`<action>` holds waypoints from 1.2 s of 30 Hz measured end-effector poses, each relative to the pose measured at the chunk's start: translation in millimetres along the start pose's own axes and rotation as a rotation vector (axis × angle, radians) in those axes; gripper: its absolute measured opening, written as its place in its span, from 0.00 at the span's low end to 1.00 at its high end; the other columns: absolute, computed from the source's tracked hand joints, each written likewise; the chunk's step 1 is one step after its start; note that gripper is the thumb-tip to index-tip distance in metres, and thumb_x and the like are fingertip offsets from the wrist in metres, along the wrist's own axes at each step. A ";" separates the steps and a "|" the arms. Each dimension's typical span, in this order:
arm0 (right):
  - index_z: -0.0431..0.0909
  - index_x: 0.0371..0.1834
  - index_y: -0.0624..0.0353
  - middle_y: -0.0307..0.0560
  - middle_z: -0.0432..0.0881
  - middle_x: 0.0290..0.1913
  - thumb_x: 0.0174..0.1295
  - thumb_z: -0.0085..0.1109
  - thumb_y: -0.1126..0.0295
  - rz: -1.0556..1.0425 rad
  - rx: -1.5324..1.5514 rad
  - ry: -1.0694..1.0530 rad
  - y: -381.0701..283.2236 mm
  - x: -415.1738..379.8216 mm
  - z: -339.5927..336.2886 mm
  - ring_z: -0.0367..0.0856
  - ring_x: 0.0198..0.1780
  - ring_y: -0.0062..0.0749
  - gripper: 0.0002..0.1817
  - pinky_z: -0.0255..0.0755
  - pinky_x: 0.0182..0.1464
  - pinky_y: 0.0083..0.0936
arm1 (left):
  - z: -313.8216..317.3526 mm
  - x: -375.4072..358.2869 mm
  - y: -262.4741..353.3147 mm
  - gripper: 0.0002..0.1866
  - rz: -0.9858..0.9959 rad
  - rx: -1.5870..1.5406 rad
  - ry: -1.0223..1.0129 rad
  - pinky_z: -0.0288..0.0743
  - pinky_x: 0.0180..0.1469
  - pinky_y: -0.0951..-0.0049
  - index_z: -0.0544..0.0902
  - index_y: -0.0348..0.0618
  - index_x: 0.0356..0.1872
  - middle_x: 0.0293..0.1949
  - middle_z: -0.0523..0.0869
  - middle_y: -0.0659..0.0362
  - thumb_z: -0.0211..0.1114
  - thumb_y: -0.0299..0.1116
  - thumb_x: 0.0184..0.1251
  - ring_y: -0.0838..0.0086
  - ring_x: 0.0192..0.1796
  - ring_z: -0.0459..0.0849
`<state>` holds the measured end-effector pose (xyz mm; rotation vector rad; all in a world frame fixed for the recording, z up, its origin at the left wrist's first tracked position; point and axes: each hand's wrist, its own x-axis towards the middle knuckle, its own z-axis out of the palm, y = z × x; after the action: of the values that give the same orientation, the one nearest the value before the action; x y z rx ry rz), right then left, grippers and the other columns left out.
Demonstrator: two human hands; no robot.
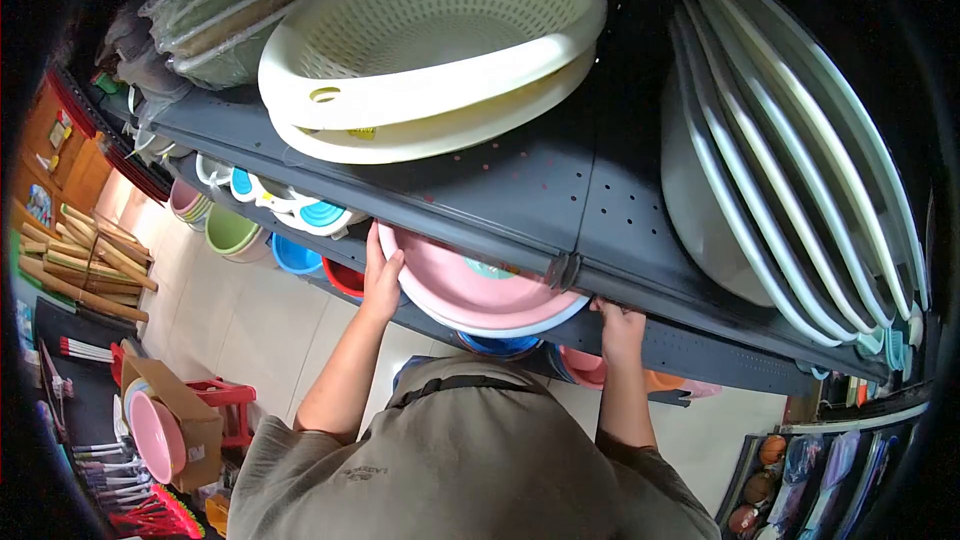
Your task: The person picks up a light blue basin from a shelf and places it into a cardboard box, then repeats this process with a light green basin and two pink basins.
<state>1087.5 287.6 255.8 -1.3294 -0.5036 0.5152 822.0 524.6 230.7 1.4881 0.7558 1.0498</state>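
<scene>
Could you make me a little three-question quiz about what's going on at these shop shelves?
1. True or false: both hands touch the pink basin.
2. What lies on the shelf above it? A) cream colander B) red bucket C) folded towels
3. Fill in: the cardboard box on the floor holds another ____ basin.

Key: 1 true: left hand at one edge, right hand at the other. 2 A. 3 pink.

A dark metal shelf (520,185) carries 2 stacked cream colanders (430,35), with nested pale basins (790,160) leaning on edge at its right end. On the shelf below (690,350), a stack of pink basins (470,295) sits beside blue and green tubs (265,240).
</scene>
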 end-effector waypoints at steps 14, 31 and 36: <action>0.74 0.52 0.66 0.57 0.75 0.55 0.61 0.54 0.69 -0.392 -0.894 0.020 16.1 34.4 -5.1 0.73 0.56 0.44 0.17 0.65 0.59 0.36 | 1.6 -2.0 -4.7 0.39 0.006 -0.076 0.016 0.42 0.71 0.67 0.47 0.32 0.69 0.69 0.54 0.47 0.52 0.38 0.59 0.62 0.72 0.51; 0.71 0.53 0.67 0.60 0.74 0.55 0.63 0.48 0.67 -0.434 -0.650 -0.144 23.6 31.4 29.5 0.70 0.58 0.48 0.19 0.59 0.63 0.37 | -2.3 -2.4 -24.8 0.40 0.026 -0.093 0.039 0.43 0.71 0.67 0.47 0.32 0.70 0.70 0.54 0.47 0.50 0.39 0.59 0.62 0.72 0.50; 0.72 0.53 0.67 0.60 0.74 0.55 0.62 0.49 0.67 -0.347 -0.656 -0.135 19.8 29.1 33.7 0.69 0.58 0.49 0.19 0.59 0.63 0.38 | 0.6 -6.3 -13.7 0.37 0.016 -0.156 0.017 0.52 0.68 0.67 0.45 0.37 0.71 0.67 0.58 0.52 0.49 0.37 0.63 0.65 0.67 0.60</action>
<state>1088.3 334.8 243.4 -1.7825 -1.0539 0.1460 821.3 521.3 215.9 1.3554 0.6594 1.1090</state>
